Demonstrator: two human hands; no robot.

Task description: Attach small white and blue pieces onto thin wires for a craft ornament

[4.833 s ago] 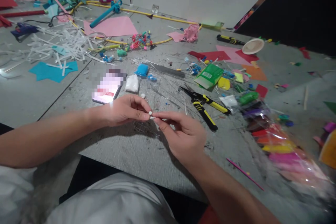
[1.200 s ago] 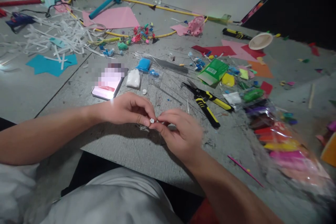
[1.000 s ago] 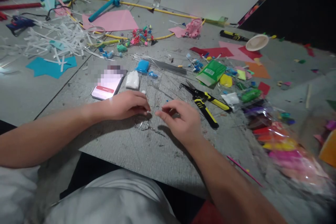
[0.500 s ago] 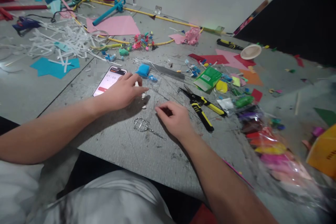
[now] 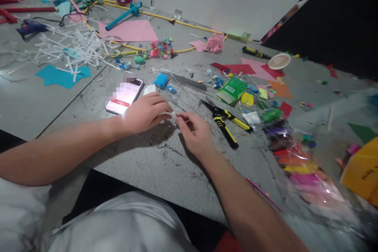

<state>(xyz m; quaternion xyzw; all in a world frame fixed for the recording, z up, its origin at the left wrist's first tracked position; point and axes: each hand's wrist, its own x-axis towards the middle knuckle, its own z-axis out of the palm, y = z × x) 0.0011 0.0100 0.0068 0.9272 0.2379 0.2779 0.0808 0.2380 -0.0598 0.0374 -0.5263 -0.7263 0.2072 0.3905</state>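
Left hand (image 5: 144, 112) is coming back from the phone (image 5: 124, 95) to the right hand (image 5: 195, 134) | left fingers (image 5: 162, 108) pinching lump (image 5: 171, 116) between both hands | right fingers (image 5: 184, 120) curling against it, grip unclear | ring (image 5: 158, 139) lying on worktop (image 5: 147, 173) just below fingers | pliers (image 5: 224, 120) lying right of them

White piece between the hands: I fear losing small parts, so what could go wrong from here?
1. The white piece, tiny between left hand and right hand, could slip and vanish among the clutter on the table.
2. The thin wires lying just beyond the hands might prick a finger.
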